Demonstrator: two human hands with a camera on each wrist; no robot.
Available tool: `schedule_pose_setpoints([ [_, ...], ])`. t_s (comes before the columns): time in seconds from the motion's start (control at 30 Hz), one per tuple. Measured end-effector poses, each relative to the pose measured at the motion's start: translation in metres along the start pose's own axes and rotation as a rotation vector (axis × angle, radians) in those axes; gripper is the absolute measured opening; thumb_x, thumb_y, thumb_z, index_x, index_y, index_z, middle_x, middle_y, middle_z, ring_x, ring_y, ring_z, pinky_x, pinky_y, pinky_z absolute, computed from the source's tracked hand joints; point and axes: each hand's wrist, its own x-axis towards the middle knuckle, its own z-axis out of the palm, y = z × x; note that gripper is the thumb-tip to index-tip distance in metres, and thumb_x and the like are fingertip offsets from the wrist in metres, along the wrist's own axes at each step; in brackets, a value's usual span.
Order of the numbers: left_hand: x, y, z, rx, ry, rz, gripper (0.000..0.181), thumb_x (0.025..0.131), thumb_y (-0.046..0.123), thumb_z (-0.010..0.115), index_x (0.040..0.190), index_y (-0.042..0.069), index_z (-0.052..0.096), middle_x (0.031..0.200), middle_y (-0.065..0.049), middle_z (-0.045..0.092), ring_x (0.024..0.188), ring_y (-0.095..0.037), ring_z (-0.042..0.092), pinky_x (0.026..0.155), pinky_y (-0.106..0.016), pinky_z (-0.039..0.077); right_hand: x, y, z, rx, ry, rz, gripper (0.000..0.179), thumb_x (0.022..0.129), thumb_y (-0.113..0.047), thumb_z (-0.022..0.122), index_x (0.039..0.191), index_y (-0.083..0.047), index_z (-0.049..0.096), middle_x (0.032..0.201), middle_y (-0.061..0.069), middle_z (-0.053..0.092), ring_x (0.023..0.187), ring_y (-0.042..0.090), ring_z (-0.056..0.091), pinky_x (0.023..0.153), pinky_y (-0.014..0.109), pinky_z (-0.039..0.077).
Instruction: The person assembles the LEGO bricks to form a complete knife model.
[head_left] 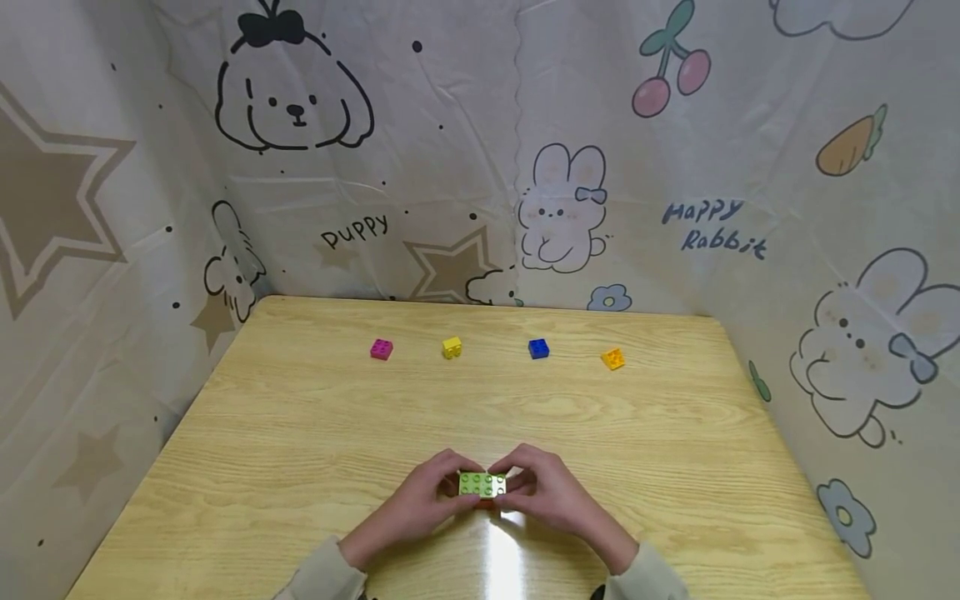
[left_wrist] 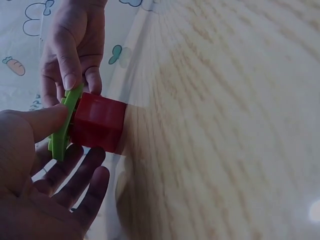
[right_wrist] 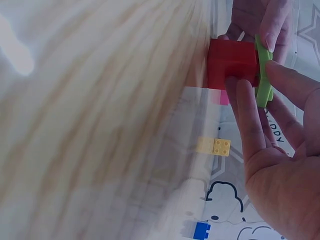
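Observation:
A thin light green brick with two rows of studs (head_left: 474, 484) lies over a red brick (left_wrist: 99, 122) near the front of the table. In the left wrist view it looks slightly tilted against the red brick's studs. My left hand (head_left: 422, 498) pinches the green brick's left end between thumb and fingers. At its right end my right hand (head_left: 551, 492) pinches the same green brick (right_wrist: 263, 72), and some of its fingertips touch the side of the red brick. From the head view the red brick is mostly hidden beneath the green one.
Along the far part of the wooden table (head_left: 315, 433) sit a magenta brick (head_left: 382, 349), a yellow brick (head_left: 452, 347), a blue brick (head_left: 538, 348) and an orange brick (head_left: 613, 358). Printed cloth (head_left: 450, 183) hangs behind and at both sides.

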Motion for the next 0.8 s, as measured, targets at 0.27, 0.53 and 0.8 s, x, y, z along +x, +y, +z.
schedule_pose_setpoints([
  [0.27, 0.006, -0.001, -0.001, 0.042, 0.010, -0.044, 0.028, 0.099, 0.028, 0.072, 0.126, 0.021, 0.068, 0.104, 0.004, 0.063, 0.090, -0.009, 0.060, 0.081, -0.023, 0.055, 0.008, 0.006, -0.003, -0.093, 0.015, 0.010, 0.031, 0.092, -0.006, 0.078, 0.123, -0.006, 0.070, 0.123, 0.016, 0.069, 0.097, 0.022, 0.076, 0.082, 0.023, 0.061],
  [0.53, 0.027, -0.007, -0.006, 0.119, 0.046, -0.092, 0.031, 0.101, 0.028, 0.069, 0.131, 0.023, 0.066, 0.100, 0.008, 0.060, 0.085, -0.008, 0.055, 0.075, -0.023, 0.050, 0.026, 0.011, -0.012, -0.148, 0.086, 0.014, 0.031, 0.095, -0.010, 0.075, 0.125, -0.008, 0.070, 0.125, 0.015, 0.070, 0.100, 0.024, 0.075, 0.083, 0.027, 0.062],
  [0.8, 0.046, -0.012, -0.011, 0.118, 0.076, -0.096, 0.033, 0.103, 0.028, 0.067, 0.134, 0.020, 0.065, 0.105, 0.005, 0.061, 0.089, -0.010, 0.056, 0.079, -0.025, 0.050, 0.044, 0.014, -0.020, -0.182, 0.140, 0.032, 0.030, 0.097, -0.009, 0.073, 0.127, -0.012, 0.071, 0.127, 0.012, 0.069, 0.102, 0.023, 0.074, 0.085, 0.029, 0.062],
])
